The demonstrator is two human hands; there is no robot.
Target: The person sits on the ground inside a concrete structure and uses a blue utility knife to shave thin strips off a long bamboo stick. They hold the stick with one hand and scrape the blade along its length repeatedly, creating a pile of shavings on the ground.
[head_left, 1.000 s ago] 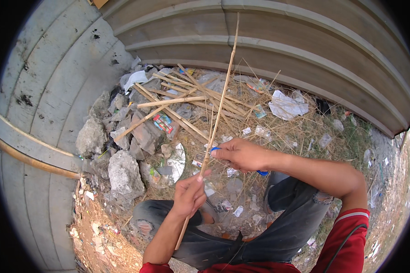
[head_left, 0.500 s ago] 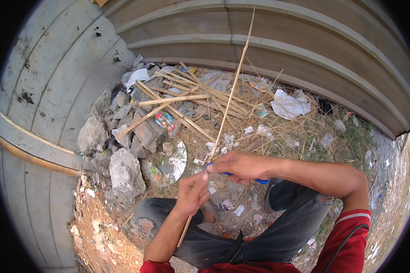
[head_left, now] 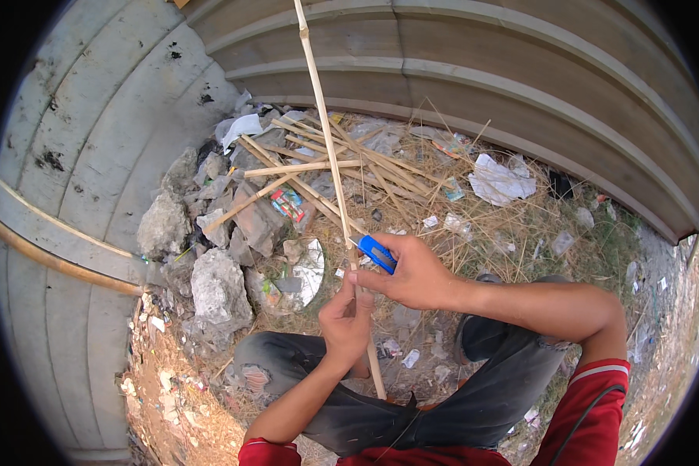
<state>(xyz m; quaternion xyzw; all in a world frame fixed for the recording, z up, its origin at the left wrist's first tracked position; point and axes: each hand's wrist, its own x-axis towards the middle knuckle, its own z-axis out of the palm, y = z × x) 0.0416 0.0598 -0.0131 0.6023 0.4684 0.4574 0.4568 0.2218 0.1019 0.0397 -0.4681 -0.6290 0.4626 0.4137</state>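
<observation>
A long, thin bamboo strip runs from the top of the view down between my knees, with a knot near its upper end. My left hand is closed around its lower part. In my right hand is a blue utility knife, its tip against the strip just above my left hand. My right thumb presses on the strip beside my left fingers. Beyond my hands, a heap of split bamboo sticks lies crossed on the ground.
Grey rocks pile up on the left beside a concrete wall. A ribbed metal sheet wall closes off the far side. Dry grass, a crumpled white sheet and scattered litter cover the ground. My bent knees frame the work.
The strip's upper end has swung left and nearer, and its lower end has shifted right. My right hand has turned, so the knife now points up and left, showing its blue body.
</observation>
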